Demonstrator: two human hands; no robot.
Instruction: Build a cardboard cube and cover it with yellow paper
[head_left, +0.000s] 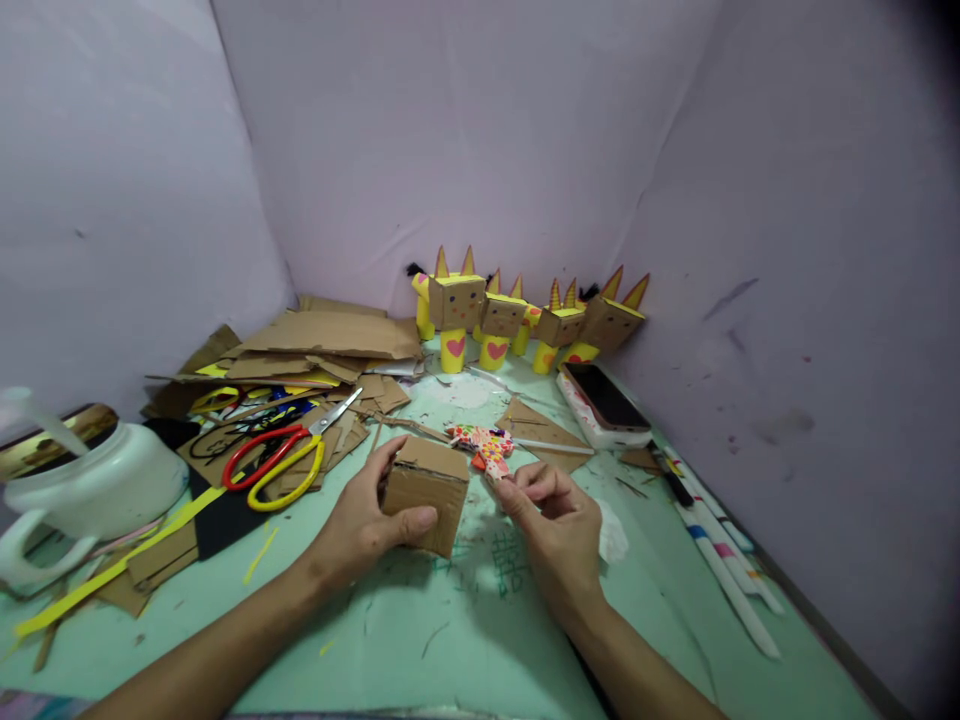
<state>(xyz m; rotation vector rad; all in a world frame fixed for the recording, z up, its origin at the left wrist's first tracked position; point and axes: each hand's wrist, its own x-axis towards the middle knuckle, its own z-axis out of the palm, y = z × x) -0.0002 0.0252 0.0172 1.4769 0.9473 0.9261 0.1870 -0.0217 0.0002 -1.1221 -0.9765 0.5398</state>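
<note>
My left hand (375,520) is wrapped round a small brown cardboard box (429,485), thumb across its front face and fingers behind its left side. The box is tilted a little above the green table. To its right, my right hand (551,510) has thumb and index finger pinched at the lower tip of a red and white flower-patterned piece (487,447). Whether the fingertips hold that piece or something smaller is hard to make out. Past both hands lies a flat cardboard piece (536,430) with a thin white stick across it.
Scissors (289,455) and a cardboard pile (330,335) lie at the left, beside a white teapot-like vessel (101,485). Yellow figures with cardboard heads (456,300) stand along the back. A phone (606,395) and several markers (724,570) are at the right.
</note>
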